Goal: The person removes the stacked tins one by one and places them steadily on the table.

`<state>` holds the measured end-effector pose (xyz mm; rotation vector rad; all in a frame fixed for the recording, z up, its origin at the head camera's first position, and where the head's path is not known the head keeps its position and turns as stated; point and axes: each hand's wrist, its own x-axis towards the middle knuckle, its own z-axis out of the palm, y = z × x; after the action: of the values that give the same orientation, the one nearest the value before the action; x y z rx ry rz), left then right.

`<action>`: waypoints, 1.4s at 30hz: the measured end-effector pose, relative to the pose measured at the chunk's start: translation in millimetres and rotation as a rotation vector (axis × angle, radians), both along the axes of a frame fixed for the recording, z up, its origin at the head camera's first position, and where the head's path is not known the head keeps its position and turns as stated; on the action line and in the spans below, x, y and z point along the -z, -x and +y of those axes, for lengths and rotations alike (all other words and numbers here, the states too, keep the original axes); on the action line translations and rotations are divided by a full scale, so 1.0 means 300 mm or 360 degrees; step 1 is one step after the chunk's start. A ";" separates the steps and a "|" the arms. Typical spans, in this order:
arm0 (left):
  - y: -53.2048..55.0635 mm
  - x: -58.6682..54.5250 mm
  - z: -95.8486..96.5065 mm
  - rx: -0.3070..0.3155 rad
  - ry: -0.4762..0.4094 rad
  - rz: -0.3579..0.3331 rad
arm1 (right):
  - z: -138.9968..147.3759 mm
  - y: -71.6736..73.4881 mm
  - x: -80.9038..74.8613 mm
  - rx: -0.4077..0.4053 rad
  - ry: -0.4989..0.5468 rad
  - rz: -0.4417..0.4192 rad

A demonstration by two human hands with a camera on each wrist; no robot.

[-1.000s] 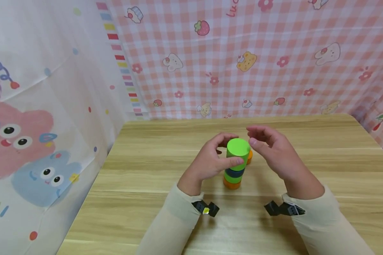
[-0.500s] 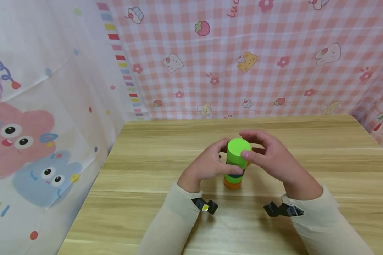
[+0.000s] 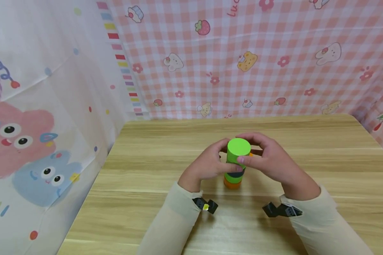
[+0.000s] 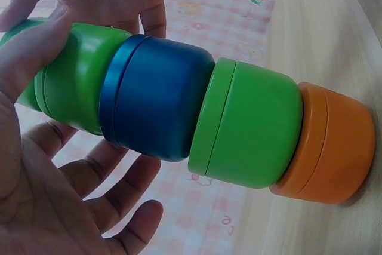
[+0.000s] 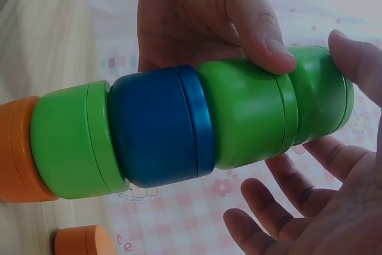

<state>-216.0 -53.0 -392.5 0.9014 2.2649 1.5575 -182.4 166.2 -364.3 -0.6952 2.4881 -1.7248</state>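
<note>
Small round lidded tins stand in one column on the table. From the bottom they are an orange tin (image 4: 334, 141), a green tin (image 4: 256, 123), a dark blue tin (image 4: 158, 97) and two more green ones. My left hand (image 3: 205, 164) grips the upper part of the column, its thumb across the green tin (image 5: 248, 120) just above the blue one. Around the topmost green tin (image 3: 239, 147) curls my right hand (image 3: 274, 164), thumb on the near side and fingers behind. The column leans slightly in the left wrist view.
Another orange tin (image 5: 85, 241) stands on the table behind the column, mostly hidden by my right hand in the head view. The wooden table (image 3: 140, 170) reaches back to a pink checked cloth (image 3: 185, 81). A white patterned cloth (image 3: 73, 117) hangs at the left.
My right hand has moved left and down from beside the column onto the topmost green tin. My left hand has slid a little lower, its thumb now beneath that tin.
</note>
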 end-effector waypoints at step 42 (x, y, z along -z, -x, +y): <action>-0.004 -0.006 0.002 -0.0061 0.0091 -0.0086 | 0.190 0.068 0.000 0.0058 0.0010 0.0085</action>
<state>-214.8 -52.4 -390.6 0.7960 2.2894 1.5061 -202.7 223.3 -364.2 -0.7103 2.5469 -1.7498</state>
